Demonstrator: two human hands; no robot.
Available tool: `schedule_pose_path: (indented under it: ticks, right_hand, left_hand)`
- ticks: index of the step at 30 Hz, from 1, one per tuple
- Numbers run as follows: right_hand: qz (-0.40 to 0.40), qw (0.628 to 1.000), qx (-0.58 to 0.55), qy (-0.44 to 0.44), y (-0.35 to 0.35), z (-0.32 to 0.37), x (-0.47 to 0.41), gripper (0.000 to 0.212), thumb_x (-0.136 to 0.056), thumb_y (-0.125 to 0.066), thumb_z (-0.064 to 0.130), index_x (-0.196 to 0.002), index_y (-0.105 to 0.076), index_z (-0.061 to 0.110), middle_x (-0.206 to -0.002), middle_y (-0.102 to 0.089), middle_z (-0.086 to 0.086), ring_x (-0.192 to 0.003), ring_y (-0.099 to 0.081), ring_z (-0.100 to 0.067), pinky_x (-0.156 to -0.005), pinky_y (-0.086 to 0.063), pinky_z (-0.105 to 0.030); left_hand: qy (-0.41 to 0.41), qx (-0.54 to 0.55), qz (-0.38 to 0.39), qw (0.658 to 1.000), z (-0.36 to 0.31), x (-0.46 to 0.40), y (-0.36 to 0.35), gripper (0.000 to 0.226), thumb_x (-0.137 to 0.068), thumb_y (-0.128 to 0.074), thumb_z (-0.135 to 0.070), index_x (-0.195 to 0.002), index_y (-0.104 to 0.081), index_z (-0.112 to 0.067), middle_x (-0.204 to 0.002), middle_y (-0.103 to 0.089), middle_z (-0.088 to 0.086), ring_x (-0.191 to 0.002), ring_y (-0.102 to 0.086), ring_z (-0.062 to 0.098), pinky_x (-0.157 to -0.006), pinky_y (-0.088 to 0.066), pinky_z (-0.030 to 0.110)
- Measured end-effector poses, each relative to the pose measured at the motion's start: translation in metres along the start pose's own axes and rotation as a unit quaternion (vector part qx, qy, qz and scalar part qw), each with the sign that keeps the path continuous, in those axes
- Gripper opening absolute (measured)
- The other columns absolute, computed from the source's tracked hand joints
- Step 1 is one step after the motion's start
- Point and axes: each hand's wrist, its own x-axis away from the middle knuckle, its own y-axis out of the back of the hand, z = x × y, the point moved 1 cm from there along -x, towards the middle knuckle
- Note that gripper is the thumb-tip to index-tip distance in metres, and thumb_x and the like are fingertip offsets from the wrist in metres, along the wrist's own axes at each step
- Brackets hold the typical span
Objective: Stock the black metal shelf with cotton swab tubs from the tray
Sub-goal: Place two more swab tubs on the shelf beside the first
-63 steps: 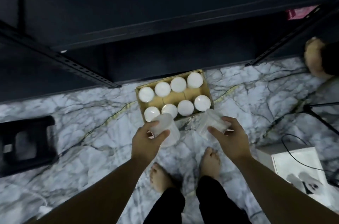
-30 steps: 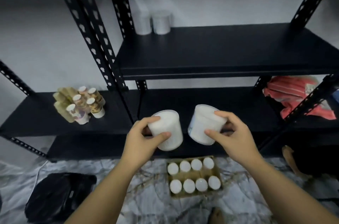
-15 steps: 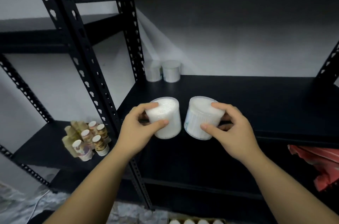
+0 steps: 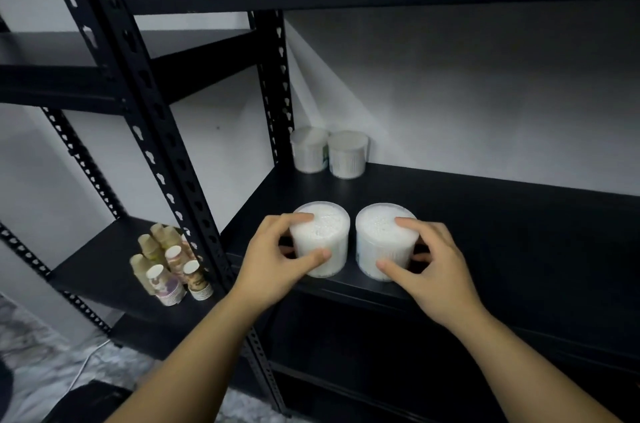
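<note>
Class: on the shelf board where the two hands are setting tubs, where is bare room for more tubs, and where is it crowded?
Bare: the shelf board right of the right hand, and the strip between the held tubs and the two tubs at the back. Crowded: the back left corner, and the front edge, where the left hand and right hand grip tubs side by side.

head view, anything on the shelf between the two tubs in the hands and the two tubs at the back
Nothing: in the head view, bare black shelf separates the held tubs from the back tubs.

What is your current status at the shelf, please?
Left hand grips one tub, right hand another. Both at shelf front edge. Two tubs stand behind; path clear.
</note>
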Motion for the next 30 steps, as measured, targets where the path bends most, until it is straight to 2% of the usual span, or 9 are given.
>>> schedule_pose_path:
  ticks: [3,5,7,10,12,14,19,22,30]
  right_hand:
    - [-0.004,0.999,0.032,0.012,-0.005,0.002,-0.003,0.067,-0.070,-0.089,0.037,-0.129,-0.058,0.045,-0.129,-0.044,0.023,-0.120,-0.049,0.004,-0.096,-0.049,-0.022]
    - [-0.014,0.998,0.063,0.024,-0.003,0.007,-0.005,0.072,-0.067,-0.091,0.039,-0.132,-0.059,0.041,-0.138,-0.041,0.017,-0.127,-0.045,0.002,-0.101,-0.042,-0.019]
    - [-0.021,0.990,0.119,0.065,0.003,0.016,-0.007,0.072,-0.066,-0.092,0.035,-0.131,-0.062,0.035,-0.146,-0.039,0.012,-0.131,-0.041,-0.004,-0.104,-0.034,-0.018]
    - [-0.013,0.973,0.184,0.136,0.013,0.027,-0.011,0.055,-0.068,-0.088,0.022,-0.120,-0.070,0.024,-0.142,-0.050,0.011,-0.132,-0.044,-0.010,-0.106,-0.033,-0.015]
    - [0.008,0.972,0.189,0.139,0.018,0.029,-0.013,0.045,-0.071,-0.084,0.016,-0.114,-0.072,0.022,-0.134,-0.058,0.015,-0.130,-0.049,-0.005,-0.105,-0.039,-0.015]
    - [0.024,0.973,0.186,0.132,0.018,0.027,-0.013,0.039,-0.075,-0.083,0.013,-0.112,-0.073,0.021,-0.124,-0.063,0.017,-0.126,-0.053,-0.003,-0.103,-0.046,-0.021]
    - [0.004,0.970,0.189,0.151,0.002,0.021,-0.012,0.036,-0.078,-0.082,0.012,-0.113,-0.073,0.015,-0.120,-0.064,0.013,-0.124,-0.055,-0.007,-0.105,-0.042,-0.019]
    - [0.006,0.968,0.199,0.151,-0.012,0.022,-0.026,0.034,-0.079,-0.081,0.016,-0.113,-0.072,0.016,-0.117,-0.062,0.013,-0.118,-0.053,-0.009,-0.100,-0.043,-0.019]
    - [0.030,0.957,0.248,0.151,-0.058,0.020,-0.099,0.033,-0.085,-0.072,0.031,-0.115,-0.067,0.017,-0.112,-0.059,0.010,-0.106,-0.045,-0.014,-0.087,-0.049,-0.033]
  left_hand:
    - [-0.027,-0.032,0.012,0.999,0.006,-0.005,0.003,0.058,-0.070,-0.089,-0.044,-0.122,-0.062,-0.043,-0.128,-0.048,-0.015,-0.125,-0.051,0.002,-0.102,-0.050,0.033]
    - [-0.058,-0.077,0.013,0.995,0.004,-0.008,0.008,0.067,-0.067,-0.086,-0.052,-0.127,-0.059,-0.042,-0.135,-0.040,-0.014,-0.136,-0.040,0.004,-0.109,-0.041,0.027]
    - [-0.113,-0.151,0.024,0.982,-0.005,-0.012,0.013,0.071,-0.068,-0.084,-0.054,-0.131,-0.055,-0.037,-0.140,-0.036,-0.012,-0.139,-0.035,0.007,-0.107,-0.034,0.019]
    - [-0.211,-0.222,0.051,0.951,-0.021,-0.016,0.016,0.060,-0.074,-0.081,-0.046,-0.127,-0.060,-0.028,-0.135,-0.045,-0.011,-0.129,-0.043,0.011,-0.102,-0.042,0.026]
    - [-0.243,-0.238,0.068,0.938,-0.024,-0.019,0.015,0.046,-0.078,-0.078,-0.042,-0.118,-0.065,-0.025,-0.124,-0.051,-0.012,-0.119,-0.048,0.012,-0.096,-0.046,0.032]
    - [-0.256,-0.248,0.086,0.930,-0.020,-0.020,0.012,0.034,-0.081,-0.074,-0.040,-0.111,-0.068,-0.024,-0.115,-0.055,-0.014,-0.111,-0.051,0.012,-0.092,-0.048,0.033]
    - [-0.260,-0.247,0.081,0.930,-0.008,-0.029,0.011,0.026,-0.084,-0.074,-0.032,-0.109,-0.069,-0.026,-0.108,-0.056,-0.018,-0.104,-0.052,0.010,-0.089,-0.048,0.029]
    - [-0.243,-0.247,0.070,0.936,0.000,-0.044,0.015,0.027,-0.082,-0.075,-0.031,-0.108,-0.068,-0.027,-0.107,-0.056,-0.019,-0.102,-0.052,0.008,-0.087,-0.048,0.027]
    - [-0.165,-0.254,0.035,0.952,0.030,-0.113,0.022,0.027,-0.077,-0.077,-0.022,-0.102,-0.068,-0.021,-0.099,-0.055,-0.008,-0.098,-0.051,0.017,-0.084,-0.048,0.034]
